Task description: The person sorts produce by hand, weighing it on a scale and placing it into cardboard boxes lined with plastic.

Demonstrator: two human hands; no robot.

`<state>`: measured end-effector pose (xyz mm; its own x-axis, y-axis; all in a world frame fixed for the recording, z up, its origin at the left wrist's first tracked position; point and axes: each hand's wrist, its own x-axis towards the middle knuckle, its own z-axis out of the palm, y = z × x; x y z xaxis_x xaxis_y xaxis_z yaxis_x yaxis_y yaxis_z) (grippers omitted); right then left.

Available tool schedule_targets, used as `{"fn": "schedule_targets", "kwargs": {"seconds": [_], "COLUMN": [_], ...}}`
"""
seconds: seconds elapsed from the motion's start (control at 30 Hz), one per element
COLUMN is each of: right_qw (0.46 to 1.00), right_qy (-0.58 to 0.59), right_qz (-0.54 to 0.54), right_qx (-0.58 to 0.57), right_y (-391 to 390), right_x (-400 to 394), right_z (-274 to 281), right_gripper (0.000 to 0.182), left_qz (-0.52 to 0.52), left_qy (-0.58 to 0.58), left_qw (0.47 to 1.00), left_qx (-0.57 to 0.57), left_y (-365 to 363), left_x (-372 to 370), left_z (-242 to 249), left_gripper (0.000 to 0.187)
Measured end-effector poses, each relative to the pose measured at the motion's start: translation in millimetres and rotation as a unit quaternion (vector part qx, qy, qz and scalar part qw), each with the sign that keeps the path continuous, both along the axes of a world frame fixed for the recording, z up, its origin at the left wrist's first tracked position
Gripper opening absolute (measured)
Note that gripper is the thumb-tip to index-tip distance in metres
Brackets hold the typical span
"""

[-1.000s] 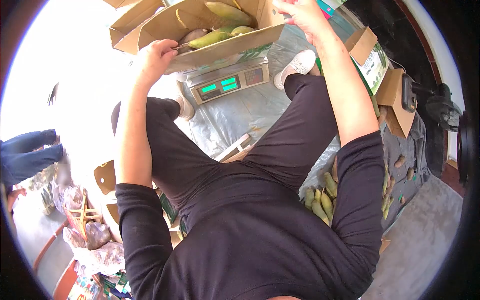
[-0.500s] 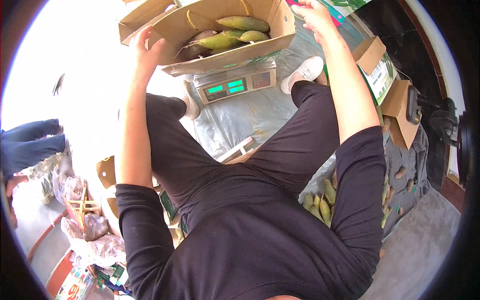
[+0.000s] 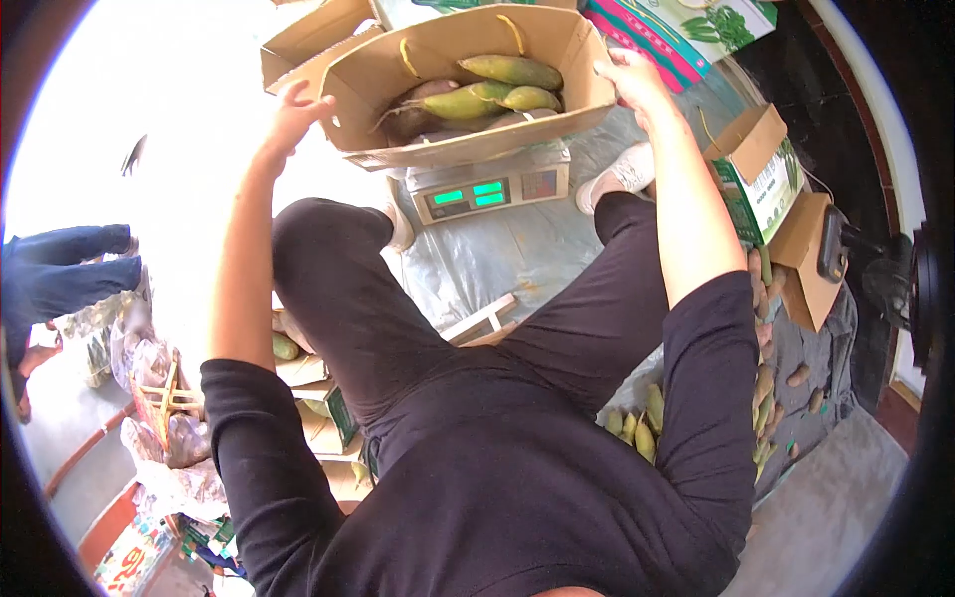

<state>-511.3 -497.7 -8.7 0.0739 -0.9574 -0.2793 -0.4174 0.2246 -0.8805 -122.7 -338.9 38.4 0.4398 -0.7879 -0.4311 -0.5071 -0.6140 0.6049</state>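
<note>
Grey plastic sheeting covers the floor where a scale [image 3: 489, 189] carries the cardboard box [image 3: 468, 149] at upper centre, its long axis running left-right between the left hand [image 3: 290, 117], fingers spread at its left flap, and the right hand [image 3: 629, 80], curled on its right edge.
</note>
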Motion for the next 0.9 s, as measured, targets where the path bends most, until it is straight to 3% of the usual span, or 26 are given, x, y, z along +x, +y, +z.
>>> {"fn": "schedule_targets", "kwargs": {"seconds": [0.1, 0.2, 0.37, 0.4, 0.47, 0.53, 0.67, 0.77, 0.87, 0.9], "right_qw": [0.997, 0.998, 1.0, 1.0, 1.0, 1.0, 0.994, 0.995, 0.996, 0.996], "right_qy": [-0.016, 0.049, 0.005, 0.003, 0.029, 0.021, 0.101, 0.098, 0.025, 0.028], "right_qz": [0.059, 0.044, 0.013, 0.019, -0.004, -0.014, 0.031, 0.022, 0.079, 0.08], "right_qx": [-0.046, 0.004, -0.011, -0.014, 0.012, -0.003, -0.015, -0.026, -0.033, -0.036], "right_y": [-19.9, -7.2, -20.0, -20.7, -26.0, -29.2, -21.1, -15.5, -13.5, -8.5], "right_x": [-11.8, -0.9, 7.4, 8.2, 10.1, 11.5, 22.0, 29.5, 34.0, 41.1], "right_z": [-41.8, -15.1, -36.4, -40.3, -49.2, -56.4, -27.5, -17.1, -11.1, -2.9], "right_gripper": [0.036, 0.028, 0.028, 0.028, 0.025, 0.02, 0.018, 0.015, 0.013, 0.013], "left_qz": [0.016, 0.027, 0.046, 0.073, 0.098, 0.071, 0.082, 0.142, 0.15, 0.175], "left_qy": [0.032, 0.068, 0.116, 0.063, 0.071, -0.002, 0.109, 0.166, 0.186, 0.198], "left_qw": [0.998, 0.995, 0.991, 0.995, 0.993, 0.996, 0.984, 0.967, 0.963, 0.954], "left_qx": [0.06, 0.061, 0.041, 0.032, 0.0, -0.05, -0.117, -0.133, -0.122, -0.144], "left_y": [-3.4, -10.2, -20.7, -19.7, -20.5, -19.0, -3.5, 9.0, 22.5, 27.6], "left_x": [5.1, 4.3, 20.3, 13.2, 7.3, 15.1, 22.4, 18.1, 35.4, 51.3], "left_z": [-28.7, -45.6, -73.3, -78.3, -83.8, -103.4, -108.4, -88.8, -80.8, -101.7], "left_gripper": [0.086, 0.086, 0.056, 0.045, 0.043, 0.041, 0.042, 0.036, 0.029, 0.027]}}
